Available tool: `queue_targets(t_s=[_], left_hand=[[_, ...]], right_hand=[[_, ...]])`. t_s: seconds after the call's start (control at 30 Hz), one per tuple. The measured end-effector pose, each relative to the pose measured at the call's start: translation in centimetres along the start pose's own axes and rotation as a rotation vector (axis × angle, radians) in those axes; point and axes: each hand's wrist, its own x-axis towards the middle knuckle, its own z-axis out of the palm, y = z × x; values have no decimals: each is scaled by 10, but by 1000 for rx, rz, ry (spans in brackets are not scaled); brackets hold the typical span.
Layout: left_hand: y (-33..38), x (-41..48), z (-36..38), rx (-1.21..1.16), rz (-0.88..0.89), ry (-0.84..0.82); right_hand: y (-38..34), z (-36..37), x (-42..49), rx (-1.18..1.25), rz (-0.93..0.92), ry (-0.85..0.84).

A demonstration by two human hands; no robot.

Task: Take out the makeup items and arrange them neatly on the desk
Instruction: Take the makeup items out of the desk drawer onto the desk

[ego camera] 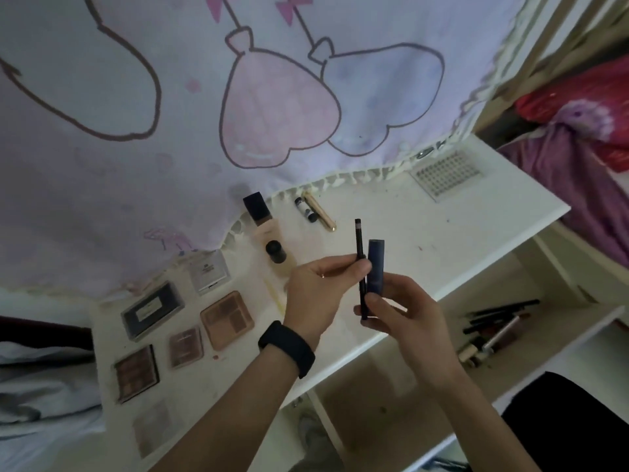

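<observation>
1. Makeup pencil (359,240) stood nearly upright at centre frame, long axis running top to bottom, raised above the table (442,216).
2. Left grip (320,291) pinched its middle from the left. Right grip (401,311) curled round a blue tube (376,264) just right of it, thumb by the pencil's lower end.
3. Laying it beside the gold tube (321,212), towards upper left, probably meant tipping that axis flat; the left grip sat nearer.

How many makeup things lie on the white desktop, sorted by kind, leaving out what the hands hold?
Palettes and compacts: 5 (dark case, white compact, peach palette, pink palette, brown palette)
Bottles: 2 (square-capped bottle, round-capped bottle)
Slim tubes: 2 (black-and-white tube, gold tube)
Total: 9
Fainter shapes are too unclear to count.
</observation>
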Motion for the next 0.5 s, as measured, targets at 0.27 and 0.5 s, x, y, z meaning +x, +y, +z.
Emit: queue_targets(t_s=[0.27, 0.5], left_hand=[[37, 68, 1, 388, 156, -51], [44, 107, -64, 825, 496, 217]], right_hand=[[-25, -3, 74, -4, 9, -28], [-10, 11, 178, -728, 49, -19]])
